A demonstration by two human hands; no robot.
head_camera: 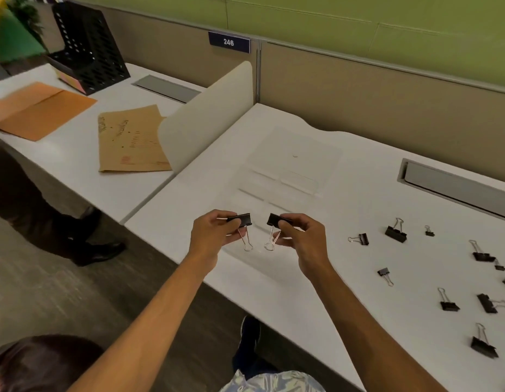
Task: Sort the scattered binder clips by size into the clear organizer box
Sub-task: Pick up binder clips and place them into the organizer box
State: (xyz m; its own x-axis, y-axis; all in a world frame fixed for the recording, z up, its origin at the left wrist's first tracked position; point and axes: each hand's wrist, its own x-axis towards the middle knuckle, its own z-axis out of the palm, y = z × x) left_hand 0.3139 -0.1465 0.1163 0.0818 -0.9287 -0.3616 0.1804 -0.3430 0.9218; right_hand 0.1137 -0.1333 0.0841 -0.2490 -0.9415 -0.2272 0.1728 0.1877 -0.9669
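While left grip (210, 236), right grip (302, 239) pinch clips (243, 219), box (262, 190) seems beneath.

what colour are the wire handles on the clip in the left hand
Silver metal, on a black clip pinched by the left hand; the head view shows it.

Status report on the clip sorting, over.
Left hand pinches one binder clip, right hand pinches a second clip. Both held over the clear organizer box, none visibly in it. Loose clips on desk at right; nothing blocking.

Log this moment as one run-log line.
left hand: pinches binder clip | right hand: pinches second binder clip | organizer box: open, behind hands | other clips: scattered on desk, right side
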